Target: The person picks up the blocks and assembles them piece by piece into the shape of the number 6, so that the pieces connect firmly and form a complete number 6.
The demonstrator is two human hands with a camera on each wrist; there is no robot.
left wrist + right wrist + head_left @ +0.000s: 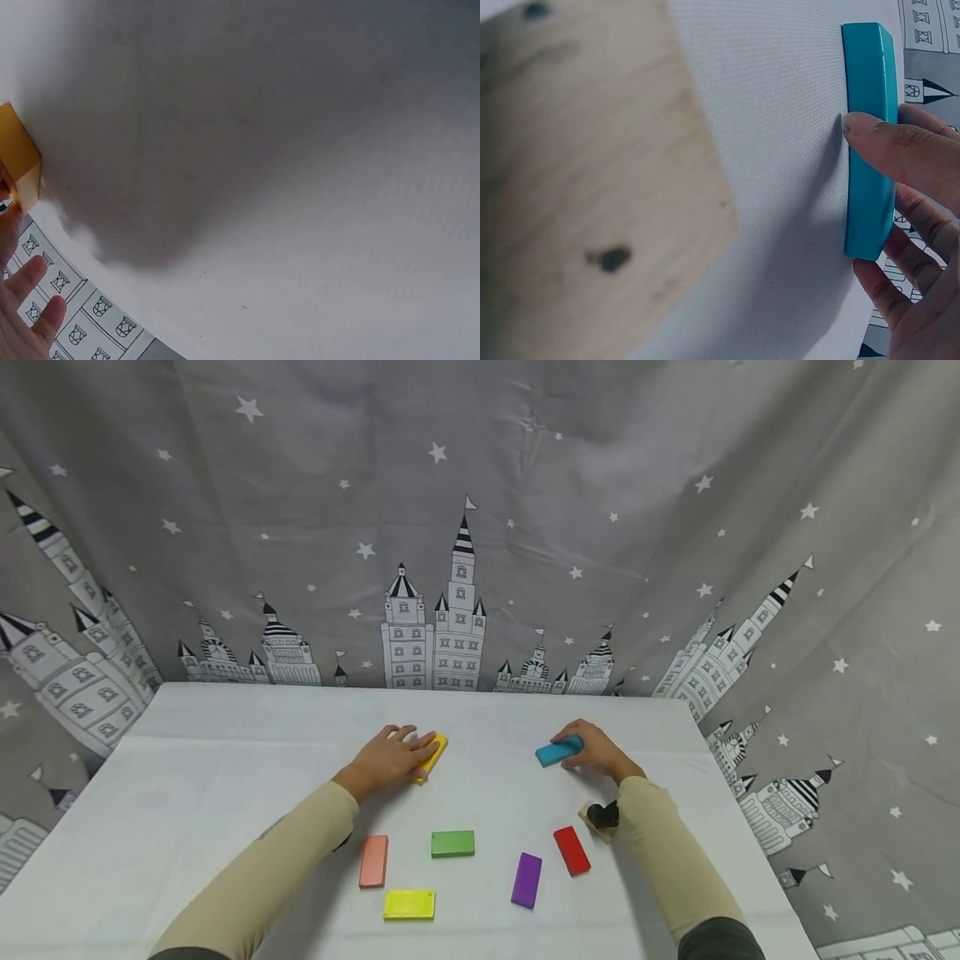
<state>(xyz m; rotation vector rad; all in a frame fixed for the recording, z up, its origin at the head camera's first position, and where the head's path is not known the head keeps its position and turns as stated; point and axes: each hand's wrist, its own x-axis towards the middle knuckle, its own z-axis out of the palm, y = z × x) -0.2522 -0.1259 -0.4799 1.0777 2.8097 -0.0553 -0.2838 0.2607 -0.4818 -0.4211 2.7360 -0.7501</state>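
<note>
Blue rectangular block (557, 752), far R of centre on the white-covered table (225, 752), is in the R hand (597, 753): thumb on one side, fingers curled round the other, gap just the block's width. Its far-R end is covered by the hand; its L end sticks out. Can't tell if it's lifted or touching the cloth.

Yellow-orange block (432, 763) sits well apart, L of the blue one & slanted, far end leaning R. The L hand (386, 762) is over its L side, thumb & forefinger at the block, other fingers spread, fairly straight; can't tell if it's a true pinch.

Nearer the person, w/ no hand on them: coral-pink block (373, 862), green block (453, 844) & lemon-yellow block (409, 905) grouped on the L; purple block (527, 881) & red block (572, 851) side by side, slightly apart, on the R.

Step in hand, prob.: handling one block per hand. To do it well, R thumb best stays mid-length, opp. the fingers, so the smooth-looking block doesn't pivot. L thumb & forefinger shd meet opp. sides squarely; pressing one corner cd spin it. Low, slow moves are safest. R forearm is nr the red block, so mind that sleeve (667, 852) when drawing back, else it cd nudge red.
</note>
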